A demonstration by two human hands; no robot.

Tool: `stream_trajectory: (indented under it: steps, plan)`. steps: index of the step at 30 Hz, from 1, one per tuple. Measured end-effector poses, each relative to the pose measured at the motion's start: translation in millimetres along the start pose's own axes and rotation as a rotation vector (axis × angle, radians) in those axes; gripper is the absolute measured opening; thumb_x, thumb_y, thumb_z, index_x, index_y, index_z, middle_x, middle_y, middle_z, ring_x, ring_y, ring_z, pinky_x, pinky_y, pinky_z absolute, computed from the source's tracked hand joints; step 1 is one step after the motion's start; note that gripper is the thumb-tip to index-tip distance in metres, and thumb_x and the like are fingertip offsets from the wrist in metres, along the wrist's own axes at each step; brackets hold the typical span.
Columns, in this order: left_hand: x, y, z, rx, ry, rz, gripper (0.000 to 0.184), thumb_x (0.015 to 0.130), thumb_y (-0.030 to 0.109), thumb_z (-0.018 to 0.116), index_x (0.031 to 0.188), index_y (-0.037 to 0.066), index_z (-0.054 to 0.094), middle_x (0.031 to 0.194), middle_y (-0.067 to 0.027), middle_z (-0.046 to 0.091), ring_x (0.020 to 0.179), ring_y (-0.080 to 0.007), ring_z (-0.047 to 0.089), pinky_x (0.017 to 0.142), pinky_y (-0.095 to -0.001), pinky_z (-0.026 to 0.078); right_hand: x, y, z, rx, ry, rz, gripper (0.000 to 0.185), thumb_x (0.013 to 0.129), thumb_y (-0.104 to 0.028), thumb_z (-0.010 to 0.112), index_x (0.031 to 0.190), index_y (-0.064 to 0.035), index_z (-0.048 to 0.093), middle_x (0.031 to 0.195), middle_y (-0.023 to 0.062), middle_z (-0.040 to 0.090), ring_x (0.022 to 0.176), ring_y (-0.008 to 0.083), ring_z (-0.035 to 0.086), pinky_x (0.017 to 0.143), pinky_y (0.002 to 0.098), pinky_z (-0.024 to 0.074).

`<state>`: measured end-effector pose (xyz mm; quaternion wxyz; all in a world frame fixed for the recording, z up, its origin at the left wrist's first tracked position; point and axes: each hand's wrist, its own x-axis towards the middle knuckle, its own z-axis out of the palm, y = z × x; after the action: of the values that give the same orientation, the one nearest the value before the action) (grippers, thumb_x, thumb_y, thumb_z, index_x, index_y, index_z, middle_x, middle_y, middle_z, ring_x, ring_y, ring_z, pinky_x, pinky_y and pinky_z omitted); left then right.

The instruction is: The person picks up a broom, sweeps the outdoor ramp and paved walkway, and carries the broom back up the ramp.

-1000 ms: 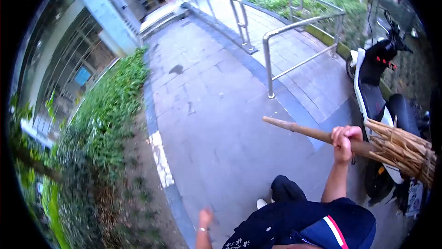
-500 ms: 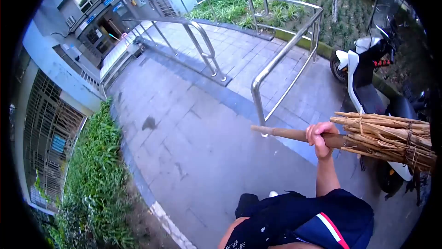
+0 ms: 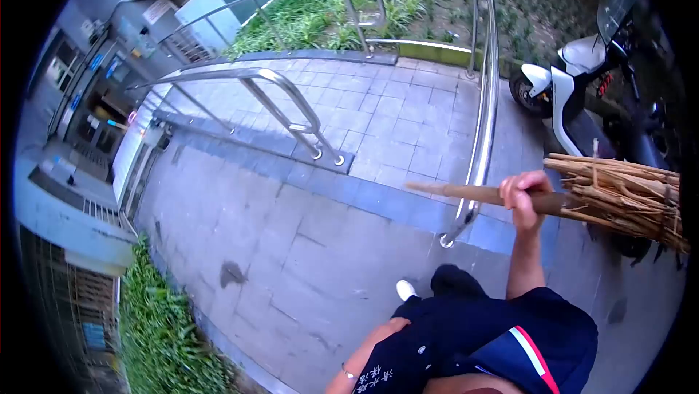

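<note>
My right hand (image 3: 526, 194) is wrapped round the wooden handle of a twig broom (image 3: 619, 194), just below the tied bundle of brown twigs. The broom lies nearly level, its handle tip pointing left and its bristles reaching the right edge of the view. At the bottom, my left hand (image 3: 393, 325) hangs close against my dark shirt, with a bracelet on the wrist; its fingers are hidden. A white shoe (image 3: 406, 290) and a dark trouser leg show on the pavement below.
Metal handrails (image 3: 486, 103) border a paved ramp (image 3: 400, 110) ahead. A white and black scooter (image 3: 564, 106) is parked at the right, close to the broom. Green plants (image 3: 164, 321) line the left edge, and a building entrance (image 3: 95, 128) stands at the far left.
The view has turned right and moved forward, bringing the handrail nearer. My right hand still grips the broom. My left hand has come into sight beside my shirt, and a foot has stepped forward.
</note>
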<state>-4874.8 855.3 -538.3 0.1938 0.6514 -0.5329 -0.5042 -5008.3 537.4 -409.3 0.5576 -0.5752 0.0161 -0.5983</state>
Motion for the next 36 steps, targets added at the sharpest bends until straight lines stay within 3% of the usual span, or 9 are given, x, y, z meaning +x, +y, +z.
stream_trajectory:
  steps: [2,5,7,9,18,22,31,36]
  plan:
    - [16.6,-9.1,-42.0,0.042,-0.055,0.039,0.046,0.079,0.015,0.044,0.124,0.010,0.035,0.114,-0.0120,0.048,0.102,-0.0245,0.048,0.085,-0.0310,0.038,9.6,16.8,-0.3,-0.106,0.026,-0.023,0.011,0.072,0.004,0.042,0.079,-0.0043,0.041,0.058,0.0042,0.042,0.045,0.0111,0.040,0.048,0.0262,0.0359]
    - [50.9,-28.4,-88.9,-0.075,-0.130,0.336,0.048,0.080,0.017,0.039,0.126,0.013,0.031,0.113,-0.0144,0.048,0.101,-0.0270,0.048,0.083,-0.0320,0.039,19.6,50.4,-4.6,-0.211,0.098,-0.025,0.011,0.071,0.004,0.043,0.078,-0.0046,0.041,0.061,0.0046,0.043,0.046,0.0113,0.040,0.048,0.0255,0.0359]
    - [80.2,-37.3,-121.0,0.070,-0.324,0.164,0.049,0.079,0.016,0.040,0.126,0.012,0.031,0.113,-0.0148,0.048,0.100,-0.0270,0.049,0.083,-0.0326,0.039,37.2,71.7,0.7,-0.277,0.112,-0.042,0.011,0.071,0.004,0.043,0.079,-0.0042,0.041,0.060,0.0043,0.043,0.046,0.0113,0.040,0.048,0.0252,0.0358]
    - [97.8,-43.3,-162.8,0.028,-0.264,0.262,0.047,0.078,0.014,0.041,0.124,0.010,0.034,0.112,-0.0153,0.049,0.099,-0.0286,0.050,0.085,-0.0315,0.038,57.9,97.6,1.8,-0.271,0.118,-0.076,0.011,0.071,0.004,0.043,0.079,-0.0038,0.042,0.060,0.0042,0.043,0.047,0.0114,0.040,0.048,0.0252,0.0356]
    - [146.5,-4.0,-321.1,-0.120,-0.078,0.094,0.042,0.081,0.020,0.043,0.120,0.004,0.040,0.114,-0.0170,0.047,0.106,-0.0240,0.045,0.090,-0.0282,0.033,162.4,215.5,22.5,-0.374,0.202,-0.110,0.013,0.071,0.008,0.042,0.078,-0.0033,0.040,0.058,0.0043,0.044,0.046,0.0109,0.041,0.046,0.0241,0.0352]
    - [195.6,-33.2,-368.8,-0.156,-0.065,0.094,0.042,0.081,0.021,0.043,0.120,0.004,0.040,0.115,-0.0170,0.047,0.106,-0.0241,0.045,0.090,-0.0283,0.033,212.3,253.7,17.7,-0.365,0.163,-0.112,0.013,0.071,0.008,0.042,0.076,-0.0036,0.040,0.057,0.0039,0.043,0.044,0.0108,0.041,0.044,0.0235,0.0361]
    - [315.6,-73.8,-485.8,-0.166,-0.171,0.160,0.043,0.081,0.023,0.044,0.120,0.004,0.040,0.115,-0.0169,0.046,0.105,-0.0241,0.046,0.089,-0.0285,0.034,293.6,328.9,16.8,-0.426,0.353,-0.057,0.009,0.073,0.001,0.045,0.077,-0.0054,0.041,0.055,0.0021,0.042,0.045,0.0101,0.040,0.046,0.0229,0.0355]
    - [379.3,-80.5,-547.0,-0.210,-0.114,0.156,0.043,0.082,0.024,0.044,0.120,0.004,0.040,0.115,-0.0168,0.046,0.105,-0.0241,0.046,0.089,-0.0286,0.034,325.1,395.0,2.3,-0.474,0.467,-0.057,0.011,0.072,0.002,0.045,0.079,-0.0063,0.042,0.059,0.0030,0.041,0.045,0.0104,0.039,0.045,0.0226,0.0349]
